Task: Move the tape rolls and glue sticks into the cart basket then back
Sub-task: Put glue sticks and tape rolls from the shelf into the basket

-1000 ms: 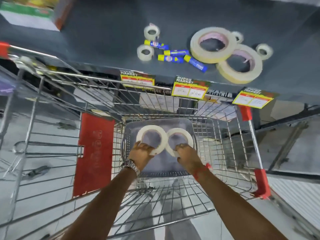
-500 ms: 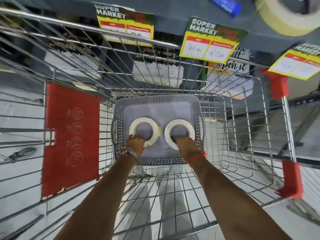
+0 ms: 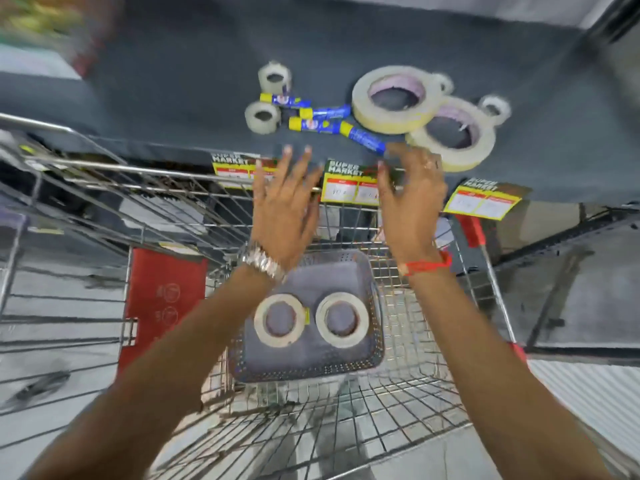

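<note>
Right now I have both hands raised over the cart's far rim, fingers spread wide and holding nothing: my left hand (image 3: pixel 282 209) wearing a metal watch (image 3: pixel 261 263), my right hand (image 3: pixel 410 202) with a red thread (image 3: pixel 427 266) at the wrist. Below them, two tape rolls (image 3: pixel 280 320) (image 3: pixel 342 319) lie flat side by side in the grey basket (image 3: pixel 375 327) inside the wire cart (image 3: pixel 104 188). On the dark shelf (image 3: pixel 173 81) beyond, four glue sticks (image 3: pixel 320 125) lie clustered between small clear rolls (image 3: pixel 263 116) on the left and two large tape rolls (image 3: pixel 393 98) (image 3: pixel 453 133) on the right, which overlap. Yellow price tags (image 3: pixel 349 183) hang along the shelf edge.
</note>
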